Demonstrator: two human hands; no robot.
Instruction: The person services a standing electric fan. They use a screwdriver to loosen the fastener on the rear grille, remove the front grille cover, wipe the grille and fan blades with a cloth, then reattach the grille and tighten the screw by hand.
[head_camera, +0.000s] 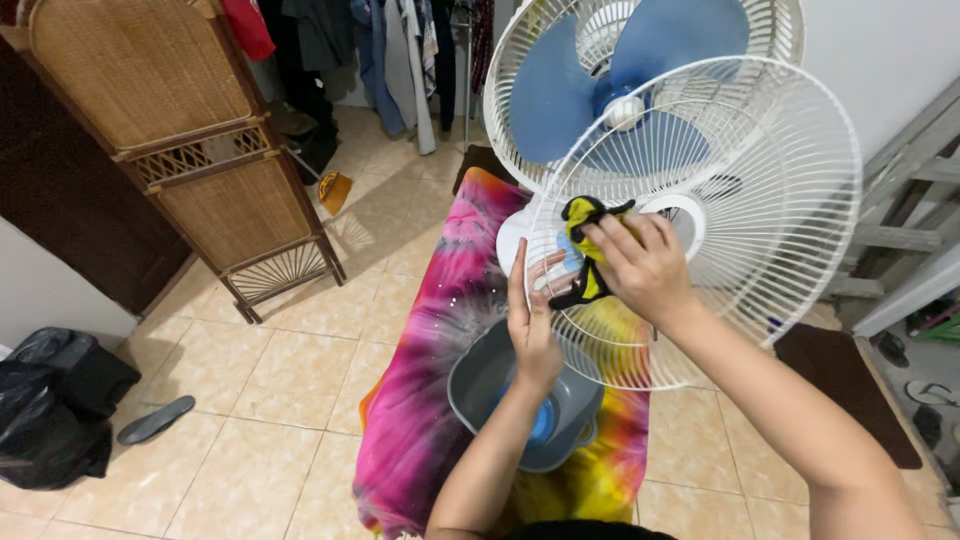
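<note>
My left hand (531, 318) holds the rim of a detached white fan grille (790, 190), keeping it tilted up in front of me. My right hand (640, 265) presses a yellow and black cloth (585, 240) against the grille's wires near its centre ring. Behind the grille stands the white fan (520, 100) with blue blades (560, 95) and its rear guard still on. A grey basin (480, 385) with a blue object inside sits below my hands on a pink, purple and yellow tie-dye cloth (430, 330).
A wicker folding screen (190, 150) stands at the left. Black bags (50, 400) and a dark sandal (155, 420) lie on the tiled floor. Clothes hang at the back. A dark mat (850, 385) and grey wooden steps (900, 210) are at the right.
</note>
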